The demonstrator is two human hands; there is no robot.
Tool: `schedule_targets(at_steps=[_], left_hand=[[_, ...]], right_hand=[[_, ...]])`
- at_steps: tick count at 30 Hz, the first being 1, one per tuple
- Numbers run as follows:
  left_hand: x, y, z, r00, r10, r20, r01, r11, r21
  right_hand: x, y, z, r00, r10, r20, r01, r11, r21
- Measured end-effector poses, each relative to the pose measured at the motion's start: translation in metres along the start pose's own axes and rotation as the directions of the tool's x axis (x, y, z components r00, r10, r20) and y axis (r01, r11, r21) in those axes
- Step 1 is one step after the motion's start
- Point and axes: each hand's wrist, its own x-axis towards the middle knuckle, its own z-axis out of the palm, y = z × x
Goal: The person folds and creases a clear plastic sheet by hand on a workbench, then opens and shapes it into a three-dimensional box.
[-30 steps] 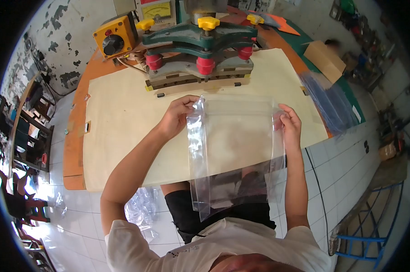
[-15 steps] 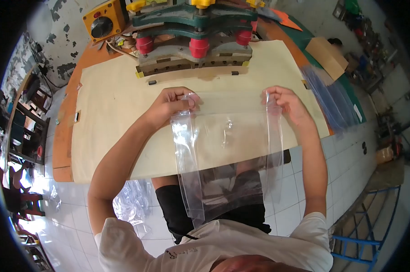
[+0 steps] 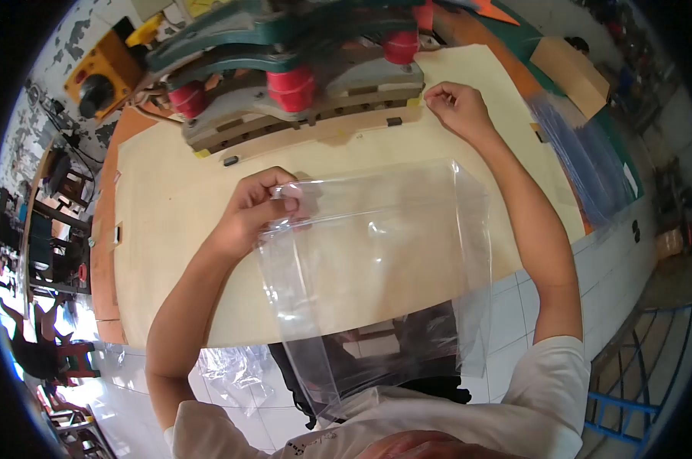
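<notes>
A clear plastic bag [image 3: 376,260] hangs over the table's near edge toward my lap. My left hand [image 3: 258,210] is closed on its upper left corner, thumb on top. The bag's right corner lies free on the cream sheet. My right hand [image 3: 460,113] is off the bag, near the right end of the pressing machine [image 3: 307,115]. Its thumb and fingertips are pinched together beside a small yellow piece at the bar's end. Whether anything is between those fingertips, I cannot make out. The machine has a green frame, red knobs and a long bar.
A cream sheet [image 3: 170,252] covers the wooden table. At the back left stands an orange control box [image 3: 105,73] with a black dial. Stacked clear plastic sheets [image 3: 583,164] and a brown cardboard piece [image 3: 568,73] are on the right. More clear plastic [image 3: 239,375] lies on the tiled floor.
My right hand has let go of the bag's right corner and moved up to the machine's right end. My left hand keeps its hold. The view has shifted and tilted.
</notes>
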Motion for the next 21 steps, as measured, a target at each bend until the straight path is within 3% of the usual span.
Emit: schedule_targets(at_steps=[2,3,5,9,11,14,21], left_hand=[[-0.001,0.0,0.0,0.999,-0.013,-0.033,0.012,1.0,-0.023],[0.0,0.0,0.001,0.999,-0.023,-0.027,0.022,0.999,-0.03],[-0.001,-0.001,0.002,0.997,-0.003,-0.072,0.003,1.0,0.0],[-0.002,-0.001,-0.001,0.998,-0.007,-0.067,0.009,0.999,0.032],[-0.003,0.0,-0.003,0.998,-0.032,-0.06,0.035,0.998,0.048],[-0.004,0.001,-0.004,0.997,-0.036,-0.071,0.037,0.999,0.017],[-0.003,0.002,-0.001,0.997,-0.02,-0.073,0.021,1.0,0.014]], right_hand=[[0.0,0.009,-0.004,0.983,-0.17,0.068,0.147,0.955,0.258],[-0.001,0.01,-0.007,0.985,-0.158,0.073,0.135,0.957,0.255],[-0.006,0.003,-0.01,0.963,-0.204,0.174,0.104,0.883,0.457],[-0.021,-0.028,-0.022,0.945,-0.247,0.215,0.121,0.873,0.473],[-0.024,-0.036,-0.022,0.969,-0.214,0.126,0.162,0.929,0.333],[-0.026,-0.043,-0.021,0.983,-0.166,0.075,0.137,0.946,0.293],[-0.023,-0.036,-0.019,0.98,-0.175,0.099,0.121,0.906,0.406]])
